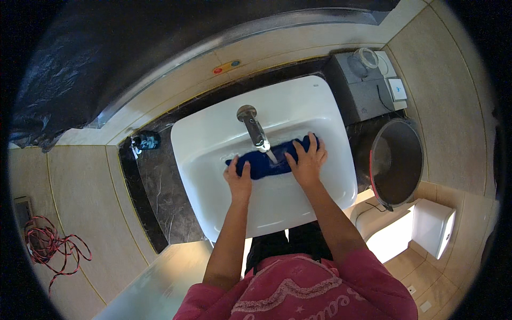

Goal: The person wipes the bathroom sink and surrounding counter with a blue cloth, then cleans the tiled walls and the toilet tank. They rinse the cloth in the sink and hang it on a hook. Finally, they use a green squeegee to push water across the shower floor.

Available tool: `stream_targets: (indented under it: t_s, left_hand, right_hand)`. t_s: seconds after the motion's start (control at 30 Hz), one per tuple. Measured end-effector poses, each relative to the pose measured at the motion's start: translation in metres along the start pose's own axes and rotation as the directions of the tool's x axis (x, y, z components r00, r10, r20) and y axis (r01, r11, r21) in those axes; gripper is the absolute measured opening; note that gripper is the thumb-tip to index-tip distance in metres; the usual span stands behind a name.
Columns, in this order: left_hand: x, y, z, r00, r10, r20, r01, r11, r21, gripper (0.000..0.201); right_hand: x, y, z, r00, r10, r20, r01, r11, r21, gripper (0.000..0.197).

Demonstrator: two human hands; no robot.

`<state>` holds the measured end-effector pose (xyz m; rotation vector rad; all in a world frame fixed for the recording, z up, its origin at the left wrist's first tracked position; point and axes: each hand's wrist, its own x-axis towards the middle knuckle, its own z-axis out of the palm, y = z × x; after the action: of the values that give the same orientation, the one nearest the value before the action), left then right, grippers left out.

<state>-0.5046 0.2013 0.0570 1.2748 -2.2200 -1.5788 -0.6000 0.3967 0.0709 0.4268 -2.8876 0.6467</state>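
Note:
A dark blue cloth is stretched lengthwise in the basin of a white washbasin, and it looks wet. From the chrome tap a stream of water falls onto its middle. My left hand grips the cloth's left end, thumb and fingers bent round it. At the right end, my right hand has its fingers curled over the cloth. The underside of the cloth and the fingertips beneath it are hidden.
A dark bucket stands right of the washbasin, near a grey box bearing a glass jar. At left, a small dark bottle is on the marble counter. Coiled red cable hangs far left; a white toilet is lower right.

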Motion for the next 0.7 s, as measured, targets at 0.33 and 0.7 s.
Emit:
stream_targets:
  t_s: [0.33,0.7]
  left_hand:
    - [-0.032,-0.030,-0.018,0.929,0.364,-0.064,-0.321,0.880,0.350,0.050]
    - [-0.047,-0.001,-0.037,0.953,0.261,-0.154,-0.261,0.965,0.018,0.030]
  right_hand:
    - [-0.015,-0.036,0.049,0.834,-0.295,0.467,0.262,0.956,0.135,0.108]
    - [-0.002,-0.030,0.016,0.541,-0.263,0.799,-0.322,0.813,0.486,0.044]
